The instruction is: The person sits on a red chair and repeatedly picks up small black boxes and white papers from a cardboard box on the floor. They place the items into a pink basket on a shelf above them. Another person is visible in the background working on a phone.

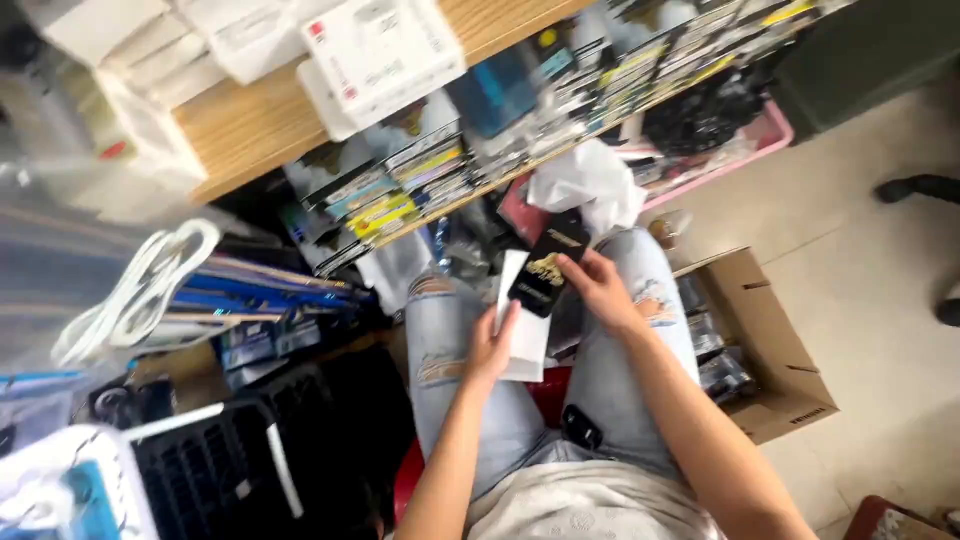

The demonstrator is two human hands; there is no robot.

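Observation:
I am seated, my legs in light ripped jeans. My right hand (600, 288) grips a flat black package with a gold design (545, 268), held over my lap. My left hand (490, 350) holds a white sleeve or paper (527, 340) just beneath the black package, thumb against its edge. Both hands meet between my knees. Crumpled white plastic wrap (590, 185) lies just beyond the black package.
A wooden shelf (260, 120) with white boxes (380, 50) runs overhead, rows of packaged items below it. An open cardboard box (780, 350) with packets stands at my right. Black crates (210, 460) and white cables (140, 285) are at my left. A pink tray (775, 125) is far right.

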